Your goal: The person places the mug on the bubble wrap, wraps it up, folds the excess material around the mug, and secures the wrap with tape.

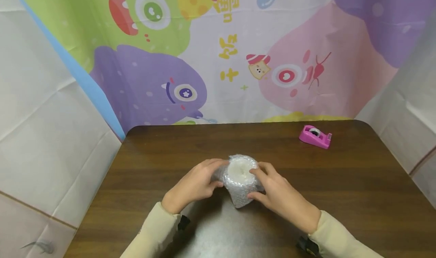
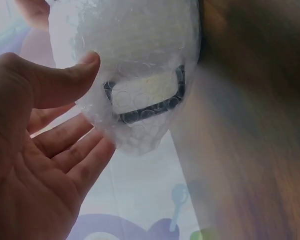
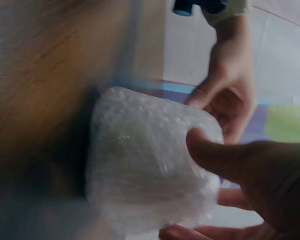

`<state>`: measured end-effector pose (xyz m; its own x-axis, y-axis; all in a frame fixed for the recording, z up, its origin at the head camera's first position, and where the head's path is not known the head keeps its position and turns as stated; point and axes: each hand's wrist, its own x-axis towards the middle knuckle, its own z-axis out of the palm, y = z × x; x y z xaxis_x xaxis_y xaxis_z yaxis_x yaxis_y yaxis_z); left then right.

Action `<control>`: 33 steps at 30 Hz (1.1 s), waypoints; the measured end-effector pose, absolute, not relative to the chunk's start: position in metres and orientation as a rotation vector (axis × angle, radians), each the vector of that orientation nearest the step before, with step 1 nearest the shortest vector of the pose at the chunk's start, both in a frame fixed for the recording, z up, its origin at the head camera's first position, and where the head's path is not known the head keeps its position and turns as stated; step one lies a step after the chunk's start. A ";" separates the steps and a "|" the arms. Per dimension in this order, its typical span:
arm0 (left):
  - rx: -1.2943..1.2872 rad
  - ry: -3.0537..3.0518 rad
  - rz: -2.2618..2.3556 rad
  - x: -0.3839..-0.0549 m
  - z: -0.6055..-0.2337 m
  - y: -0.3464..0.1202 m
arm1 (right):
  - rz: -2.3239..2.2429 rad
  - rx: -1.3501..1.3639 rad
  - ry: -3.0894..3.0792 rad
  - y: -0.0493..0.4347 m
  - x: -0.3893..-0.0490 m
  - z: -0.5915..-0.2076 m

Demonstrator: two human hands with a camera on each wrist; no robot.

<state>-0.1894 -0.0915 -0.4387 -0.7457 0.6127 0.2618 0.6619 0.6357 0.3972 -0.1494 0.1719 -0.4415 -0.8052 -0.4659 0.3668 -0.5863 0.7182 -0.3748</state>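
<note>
A white mug wrapped in bubble wrap stands near the middle of the table, its pale round top showing through the film. A dark-edged handle shows through the wrap in the left wrist view. My left hand holds the wrapped mug at its left, on the handle side, thumb in front and fingers behind. From the right, my right hand grips it, with a fingertip over the top rim and the thumb against the near side. In the right wrist view, the bubble wrap covers the mug's side.
A pink tape dispenser with a roll in it sits at the table's back right. Behind the brown wooden table hangs a cartoon-printed cloth. Pale tiled-looking walls flank both sides.
</note>
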 end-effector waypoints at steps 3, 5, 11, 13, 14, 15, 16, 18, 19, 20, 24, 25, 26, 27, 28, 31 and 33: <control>-1.084 -2.751 -0.741 -0.193 -0.437 -0.091 | 0.644 0.852 -2.614 0.170 -0.151 -0.447; -1.082 -2.743 -0.732 -0.193 -0.438 -0.091 | 0.615 0.874 -2.583 0.170 -0.151 -0.450; -1.067 -2.694 -0.715 -0.194 -0.440 -0.089 | 0.616 0.931 -2.491 0.173 -0.157 -0.458; -1.055 -2.688 -0.715 -0.194 -0.441 -0.089 | 0.631 0.951 -2.471 0.174 -0.161 -0.459; -1.046 -2.682 -0.712 -0.195 -0.441 -0.089 | 0.638 0.963 -2.465 0.174 -0.163 -0.459; -1.035 -2.683 -0.711 -0.195 -0.441 -0.090 | 0.644 0.974 -2.460 0.173 -0.165 -0.459; -1.026 -2.684 -0.711 -0.196 -0.441 -0.090 | 0.652 0.987 -2.456 0.173 -0.166 -0.459; -1.009 -2.683 -0.706 -0.196 -0.441 -0.091 | 0.664 1.004 -2.451 0.172 -0.170 -0.458; -1.000 -2.680 -0.704 -0.197 -0.441 -0.092 | 0.668 1.010 -2.450 0.171 -0.171 -0.458; -0.991 -2.678 -0.698 -0.197 -0.441 -0.093 | 0.675 1.017 -2.448 0.170 -0.173 -0.458; -0.949 -2.688 -0.690 -0.199 -0.441 -0.096 | 0.684 1.027 -2.449 0.164 -0.179 -0.458; -0.938 -2.695 -0.689 -0.199 -0.441 -0.098 | 0.685 1.027 -2.449 0.162 -0.181 -0.459; -0.928 -2.697 -0.686 -0.200 -0.441 -0.099 | 0.690 1.029 -2.448 0.160 -0.183 -0.459; -0.918 -2.703 -0.688 -0.201 -0.441 -0.100 | 0.693 1.029 -2.444 0.158 -0.185 -0.459; -0.909 -2.705 -0.688 -0.201 -0.441 -0.102 | 0.697 1.030 -2.442 0.156 -0.187 -0.460; -0.883 -2.713 -0.669 -0.204 -0.440 -0.106 | 0.707 1.033 -2.434 0.149 -0.193 -0.462; -0.865 -2.720 -0.651 -0.206 -0.440 -0.109 | 0.709 1.035 -2.429 0.144 -0.197 -0.463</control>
